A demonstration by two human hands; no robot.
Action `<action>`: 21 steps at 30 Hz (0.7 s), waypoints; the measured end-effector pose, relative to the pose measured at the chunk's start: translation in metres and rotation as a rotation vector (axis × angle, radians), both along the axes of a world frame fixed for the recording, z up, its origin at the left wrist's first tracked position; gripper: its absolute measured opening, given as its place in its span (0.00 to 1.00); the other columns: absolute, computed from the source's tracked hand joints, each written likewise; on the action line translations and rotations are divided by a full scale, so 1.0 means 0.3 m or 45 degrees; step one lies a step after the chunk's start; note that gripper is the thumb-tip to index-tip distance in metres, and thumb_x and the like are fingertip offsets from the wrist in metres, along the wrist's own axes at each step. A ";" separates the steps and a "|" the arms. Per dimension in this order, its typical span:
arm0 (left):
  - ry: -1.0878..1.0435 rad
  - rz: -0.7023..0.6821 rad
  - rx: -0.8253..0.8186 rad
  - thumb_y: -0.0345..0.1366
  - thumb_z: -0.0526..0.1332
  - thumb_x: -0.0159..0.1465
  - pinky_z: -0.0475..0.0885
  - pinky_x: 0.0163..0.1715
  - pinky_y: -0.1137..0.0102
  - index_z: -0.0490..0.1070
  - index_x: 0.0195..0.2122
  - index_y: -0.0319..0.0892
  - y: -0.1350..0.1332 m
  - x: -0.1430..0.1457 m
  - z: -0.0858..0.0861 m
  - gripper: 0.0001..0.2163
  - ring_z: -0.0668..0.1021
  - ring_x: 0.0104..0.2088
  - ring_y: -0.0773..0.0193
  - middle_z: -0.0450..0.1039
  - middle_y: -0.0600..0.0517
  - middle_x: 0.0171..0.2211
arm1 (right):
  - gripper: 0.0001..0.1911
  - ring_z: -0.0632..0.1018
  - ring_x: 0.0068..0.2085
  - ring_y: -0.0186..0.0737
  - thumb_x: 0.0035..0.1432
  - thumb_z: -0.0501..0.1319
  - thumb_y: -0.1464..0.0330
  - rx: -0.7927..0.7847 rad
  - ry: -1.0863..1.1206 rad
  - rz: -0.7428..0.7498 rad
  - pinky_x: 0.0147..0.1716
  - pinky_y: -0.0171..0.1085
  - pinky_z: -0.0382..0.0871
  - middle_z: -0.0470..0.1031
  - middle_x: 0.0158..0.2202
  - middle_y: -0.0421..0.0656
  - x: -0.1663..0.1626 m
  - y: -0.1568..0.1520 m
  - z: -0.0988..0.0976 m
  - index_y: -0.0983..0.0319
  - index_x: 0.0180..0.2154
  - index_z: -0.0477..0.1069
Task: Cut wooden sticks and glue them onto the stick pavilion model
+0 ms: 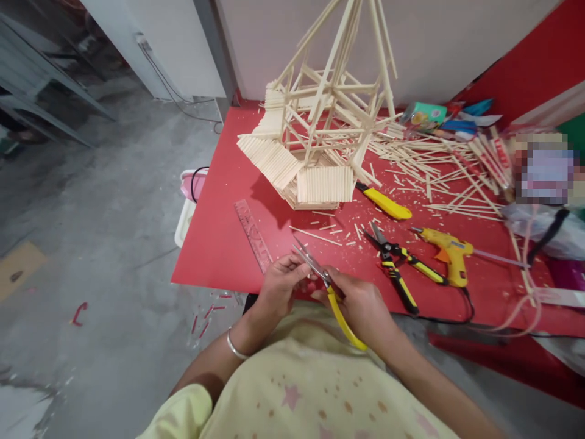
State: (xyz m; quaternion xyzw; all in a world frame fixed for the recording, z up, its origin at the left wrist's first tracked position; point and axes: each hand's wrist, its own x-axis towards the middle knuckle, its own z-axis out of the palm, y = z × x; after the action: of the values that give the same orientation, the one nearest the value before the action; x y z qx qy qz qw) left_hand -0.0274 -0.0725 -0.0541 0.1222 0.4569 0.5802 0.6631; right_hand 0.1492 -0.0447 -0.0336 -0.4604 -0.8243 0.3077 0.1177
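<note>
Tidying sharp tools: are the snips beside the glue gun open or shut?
Open: the snips show their blades apart and handles spread.

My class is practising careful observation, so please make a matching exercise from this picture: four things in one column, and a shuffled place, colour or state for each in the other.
Things
1. Scissors
2. Ruler
3. Glue gun
4. Model

Descriptions
A. Yellow, with an orange trigger
B. Built of pale sticks
C. Held in the right hand
D. See-through, flat on the red table

Pairs: 1-C, 2-D, 3-A, 4-B
</note>
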 end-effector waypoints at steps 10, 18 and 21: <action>0.033 0.192 0.010 0.42 0.76 0.50 0.61 0.15 0.79 0.72 0.32 0.39 0.024 -0.048 0.000 0.17 0.71 0.18 0.73 0.74 0.55 0.23 | 0.27 0.80 0.32 0.42 0.65 0.59 0.53 0.362 -0.647 -0.100 0.27 0.35 0.55 0.82 0.37 0.45 0.036 0.031 -0.062 0.54 0.62 0.67; 0.031 0.136 -0.010 0.42 0.76 0.50 0.53 0.13 0.80 0.67 0.31 0.41 0.096 -0.106 0.083 0.19 0.64 0.14 0.75 0.66 0.60 0.15 | 0.09 0.79 0.32 0.34 0.67 0.60 0.66 0.915 -0.141 -0.017 0.33 0.33 0.66 0.81 0.33 0.43 -0.060 0.080 0.127 0.61 0.41 0.78; -0.049 0.052 0.001 0.40 0.77 0.50 0.52 0.14 0.80 0.66 0.30 0.41 0.129 -0.114 0.127 0.19 0.60 0.13 0.78 0.62 0.63 0.14 | 0.05 0.79 0.35 0.34 0.63 0.65 0.68 1.037 0.266 -0.004 0.39 0.32 0.71 0.82 0.35 0.42 -0.154 0.110 0.175 0.61 0.41 0.77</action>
State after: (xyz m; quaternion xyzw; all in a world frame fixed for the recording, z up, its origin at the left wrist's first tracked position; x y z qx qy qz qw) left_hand -0.0615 -0.0338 -0.0161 0.1020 0.4462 0.5962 0.6596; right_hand 0.1031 -0.0117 0.0188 -0.3441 -0.8615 0.0016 0.3735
